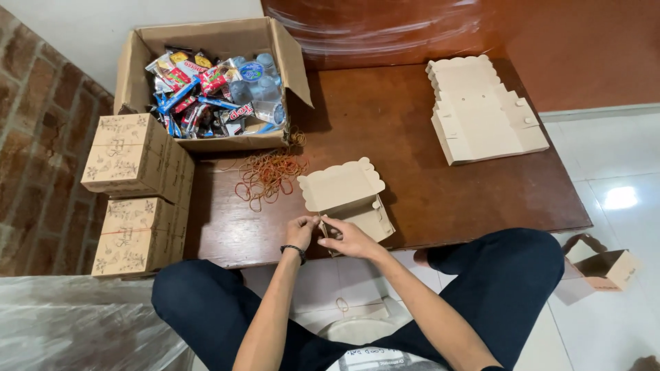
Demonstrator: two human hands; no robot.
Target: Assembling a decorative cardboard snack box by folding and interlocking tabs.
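Observation:
A small tan cardboard meal box [347, 196] lies partly folded near the front edge of the low wooden table [440, 185], its scalloped lid standing open. My left hand [301, 229] pinches the box's near left corner flap. My right hand [347, 239] grips the near side of the same box, fingers curled on the flap. A dark band sits on my left wrist. Just left of the box lies a heap of several orange rubber bands [269, 175].
A big open carton [213, 82] of wrapped snacks and water cups stands at the back left. Finished decorated boxes [134, 192] are stacked at the table's left edge. A pile of flat unfolded boxes [481, 113] lies at the back right. One opened box [605, 264] rests on the floor.

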